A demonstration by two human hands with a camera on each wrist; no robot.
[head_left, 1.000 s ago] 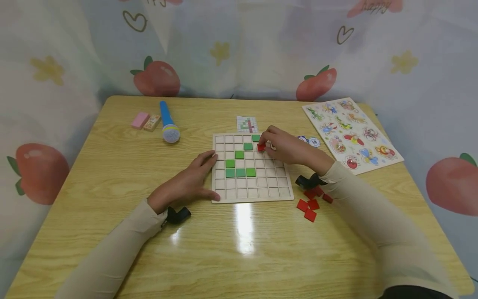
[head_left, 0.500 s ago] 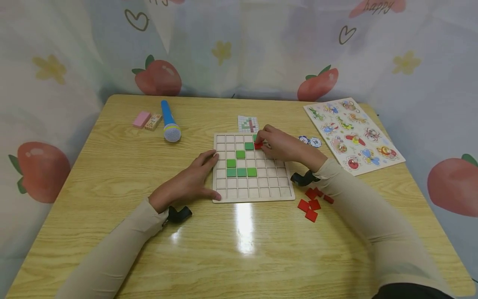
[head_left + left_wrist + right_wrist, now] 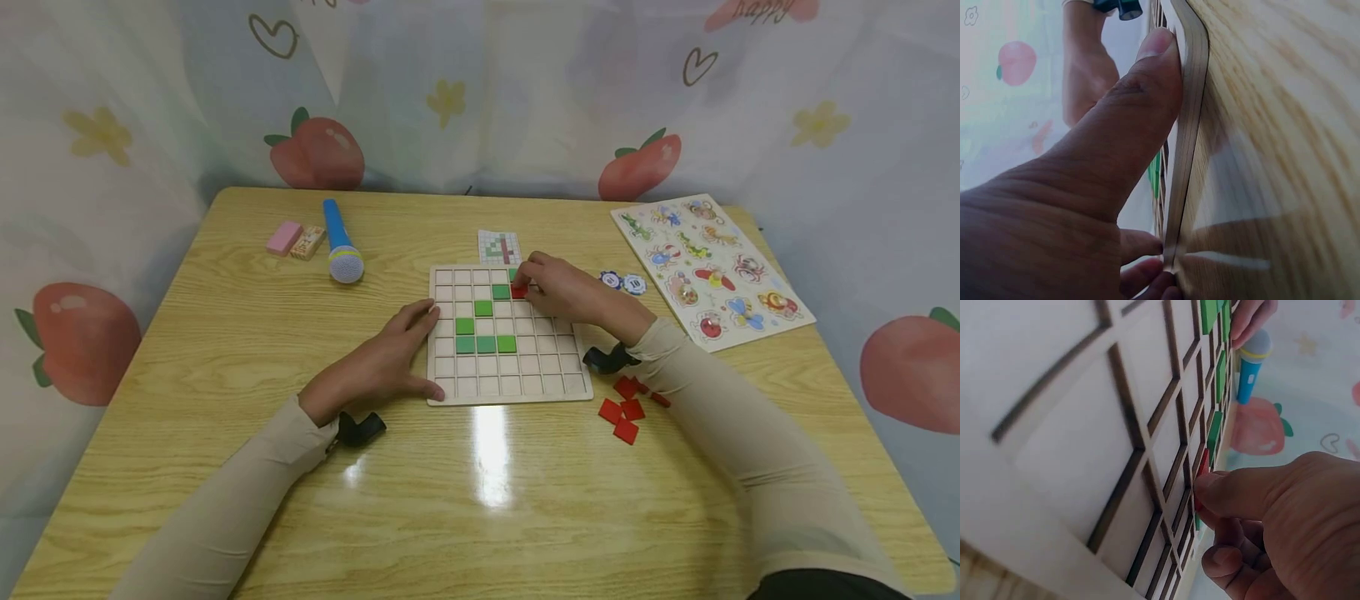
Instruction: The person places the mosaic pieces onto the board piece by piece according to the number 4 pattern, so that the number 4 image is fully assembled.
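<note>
Head view: grid board (image 3: 517, 402) is laid flat on the table (image 3: 420, 517), flanked by both hands.
Left hand (image 3: 386, 360): fingers extended, nothing clenched; board's left edge is touched by fingertips, near-left corner by thumb.
Right hand (image 3: 561, 290): red tile (image 3: 519, 293) is pinched at the fingertips.
Red tile position: second row from far edge, just right of a green tile; whether fully seated cannot be told.
Green tiles (image 3: 483, 308): seven are set in cells, four along a diagonal, three in a row below.
Loose red tiles (image 3: 626, 431): scattered right of board, by the right sleeve.
Beyond board: patterned card (image 3: 491, 247).
Far right: two chips (image 3: 633, 285) and insect picture board (image 3: 693, 271).
Far left: blue microphone (image 3: 346, 265), pink block (image 3: 285, 238).
</note>
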